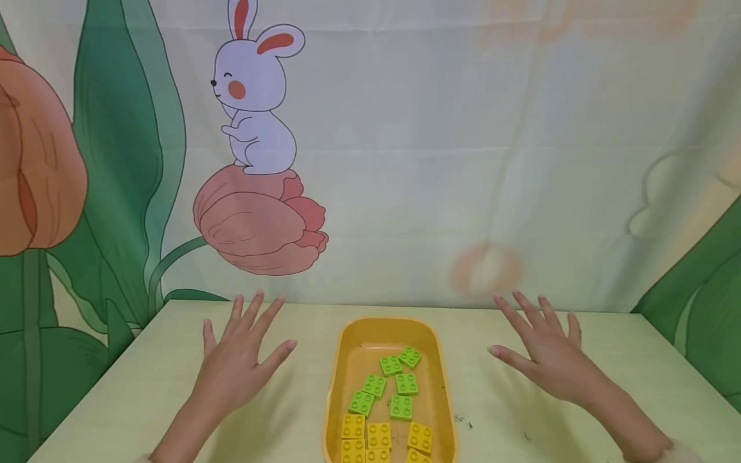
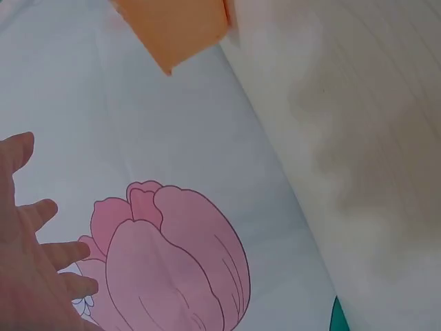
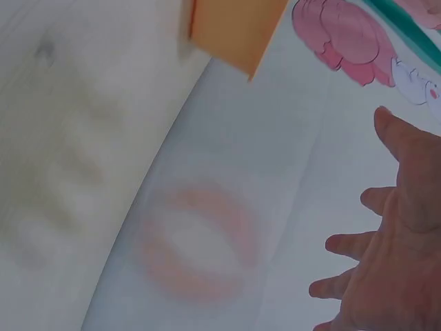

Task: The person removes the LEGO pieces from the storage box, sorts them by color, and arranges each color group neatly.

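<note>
An orange-yellow tray (image 1: 382,325) stands on the table between the two hands. Inside it lie several green toy bricks (image 1: 401,407) toward the far half and several yellow toy bricks (image 1: 379,435) nearer the front, partly cut off by the frame's lower edge. To the tray's left, my left hand (image 1: 234,366) hovers over the table with spread fingers and holds nothing. My right hand (image 1: 552,360) is likewise spread and bare above the table on the tray's right. Both wrist views show the fingers (image 2: 65,255) extended, apart from the tray.
The pale table (image 1: 486,399) ends at a patterned cloth (image 1: 393,161) that hangs behind it, printed with a rabbit (image 1: 260,103) and tulips. Small dark specks (image 1: 463,422) lie on the tabletop just right of the tray.
</note>
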Demonstrator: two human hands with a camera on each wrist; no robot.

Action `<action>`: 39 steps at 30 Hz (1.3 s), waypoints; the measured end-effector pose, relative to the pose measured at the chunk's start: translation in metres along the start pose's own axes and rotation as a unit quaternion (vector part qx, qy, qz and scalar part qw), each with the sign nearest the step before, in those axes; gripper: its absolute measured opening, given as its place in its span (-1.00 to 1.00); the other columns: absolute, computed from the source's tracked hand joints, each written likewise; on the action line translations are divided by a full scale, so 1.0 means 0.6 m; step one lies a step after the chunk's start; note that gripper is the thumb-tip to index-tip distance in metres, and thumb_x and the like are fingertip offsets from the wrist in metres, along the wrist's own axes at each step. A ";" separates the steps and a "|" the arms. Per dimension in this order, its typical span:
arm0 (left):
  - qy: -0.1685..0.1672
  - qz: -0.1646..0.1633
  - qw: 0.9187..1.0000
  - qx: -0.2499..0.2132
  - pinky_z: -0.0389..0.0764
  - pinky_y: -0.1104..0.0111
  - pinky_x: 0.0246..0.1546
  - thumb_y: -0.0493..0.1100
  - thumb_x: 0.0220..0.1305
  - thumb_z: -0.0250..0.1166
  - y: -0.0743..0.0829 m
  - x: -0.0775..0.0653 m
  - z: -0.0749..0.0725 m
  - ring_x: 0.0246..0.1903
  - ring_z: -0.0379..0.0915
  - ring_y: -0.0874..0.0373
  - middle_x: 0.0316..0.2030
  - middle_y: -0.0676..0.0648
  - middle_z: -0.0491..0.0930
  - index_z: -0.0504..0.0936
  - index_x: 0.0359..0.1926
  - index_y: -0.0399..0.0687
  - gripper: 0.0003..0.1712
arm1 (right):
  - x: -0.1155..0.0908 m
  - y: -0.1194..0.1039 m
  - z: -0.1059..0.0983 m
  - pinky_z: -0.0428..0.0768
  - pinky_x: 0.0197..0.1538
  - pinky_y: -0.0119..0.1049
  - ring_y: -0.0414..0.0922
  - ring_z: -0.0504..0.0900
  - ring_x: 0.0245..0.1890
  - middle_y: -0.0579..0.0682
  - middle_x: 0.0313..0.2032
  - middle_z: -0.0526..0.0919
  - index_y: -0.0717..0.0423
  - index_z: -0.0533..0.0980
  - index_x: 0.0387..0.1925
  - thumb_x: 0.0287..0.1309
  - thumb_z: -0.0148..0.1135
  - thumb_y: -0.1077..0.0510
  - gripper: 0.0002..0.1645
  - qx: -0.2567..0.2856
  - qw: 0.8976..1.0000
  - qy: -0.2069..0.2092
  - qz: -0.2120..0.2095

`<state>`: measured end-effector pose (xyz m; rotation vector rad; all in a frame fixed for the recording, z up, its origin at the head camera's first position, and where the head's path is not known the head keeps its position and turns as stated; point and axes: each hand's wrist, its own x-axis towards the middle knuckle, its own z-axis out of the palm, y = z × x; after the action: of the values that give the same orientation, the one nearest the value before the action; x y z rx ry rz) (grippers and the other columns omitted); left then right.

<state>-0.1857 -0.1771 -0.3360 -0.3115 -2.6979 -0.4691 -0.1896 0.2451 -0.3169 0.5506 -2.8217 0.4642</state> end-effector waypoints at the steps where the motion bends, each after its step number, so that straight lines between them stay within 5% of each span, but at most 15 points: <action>1: 0.002 -0.002 1.000 -0.018 -0.38 -0.36 0.11 0.33 0.21 -0.01 0.002 0.000 0.001 0.37 -0.31 -0.17 0.38 -0.14 0.01 0.06 0.38 0.25 -0.23 | 0.002 -0.007 0.002 -0.36 0.09 0.45 0.38 -0.23 0.30 0.22 0.37 -0.06 -0.21 -0.14 0.41 0.17 0.04 -0.24 -0.10 0.013 1.000 0.001 -0.008; 6: 0.024 0.002 0.993 -0.116 -0.22 -0.36 0.12 0.21 0.21 0.11 0.008 0.003 0.013 0.36 -0.21 -0.17 0.33 -0.16 0.12 0.15 0.36 0.16 -0.26 | 0.017 -0.038 0.021 -0.20 0.14 0.40 0.35 -0.07 0.29 0.20 0.33 0.05 -0.14 0.00 0.39 0.16 0.11 -0.16 -0.16 0.061 0.997 0.014 -0.051; 12: 0.043 0.009 0.972 -0.231 0.16 -0.19 0.14 0.01 0.18 0.24 0.017 0.003 0.034 0.27 0.07 -0.16 0.26 -0.15 0.26 0.22 0.31 -0.02 -0.29 | 0.033 -0.068 0.051 0.17 0.16 0.26 0.16 0.15 0.27 0.13 0.30 0.17 0.03 0.11 0.35 0.15 0.14 -0.11 -0.20 0.127 0.988 0.019 -0.088; 17: 0.005 -0.038 0.944 -0.328 0.28 0.04 0.17 -0.09 0.16 0.27 0.026 0.004 0.046 0.21 0.23 -0.08 0.22 -0.16 0.34 0.26 0.28 -0.13 -0.31 | 0.044 -0.087 0.076 0.34 0.13 0.12 0.10 0.29 0.22 0.10 0.24 0.30 0.10 0.18 0.31 0.14 0.17 -0.09 -0.23 0.168 0.980 0.017 -0.103; 24: -0.057 -0.115 0.890 -0.438 0.31 0.20 0.15 -0.20 0.15 0.27 0.039 0.004 0.062 0.20 0.26 -0.02 0.19 -0.17 0.37 0.34 0.23 -0.23 -0.38 | 0.056 -0.102 0.101 0.44 0.07 0.01 0.11 0.38 0.15 0.19 0.14 0.43 0.28 0.30 0.20 0.20 0.11 -0.04 -0.34 0.227 0.967 -0.034 -0.107; 28: -0.073 -0.134 0.870 -0.468 0.35 0.19 0.12 -0.21 0.13 0.29 0.045 0.003 0.071 0.18 0.30 -0.04 0.17 -0.19 0.39 0.37 0.20 -0.26 -0.40 | 0.061 -0.109 0.113 0.47 0.04 -0.03 0.13 0.43 0.11 0.22 0.11 0.46 0.36 0.35 0.15 0.19 0.12 -0.01 -0.37 0.263 0.956 -0.077 -0.109; 32: -0.097 -0.144 0.861 -0.478 0.39 0.19 0.08 -0.22 0.09 0.31 0.050 0.002 0.080 0.16 0.31 -0.06 0.17 -0.20 0.39 0.39 0.18 -0.26 -0.39 | 0.063 -0.116 0.124 0.51 0.00 -0.07 0.15 0.50 0.02 0.25 0.05 0.50 0.39 0.38 0.10 0.17 0.16 0.05 -0.41 0.276 0.948 -0.116 -0.107; 39: -0.155 -0.130 0.842 -0.500 0.36 0.14 0.11 -0.27 0.06 0.33 0.049 0.001 0.093 0.23 0.18 -0.14 0.23 -0.26 0.29 0.32 0.23 -0.28 -0.31 | 0.073 -0.133 0.137 0.57 -0.10 -0.07 0.06 0.57 -0.16 0.19 -0.12 0.61 0.37 0.49 -0.02 0.05 0.27 0.16 -0.52 0.241 0.948 -0.188 -0.088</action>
<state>-0.1966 -0.1294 -0.3760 -0.2970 -2.5233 -2.0612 -0.2108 0.1321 -0.3599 1.0798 -2.9618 1.1330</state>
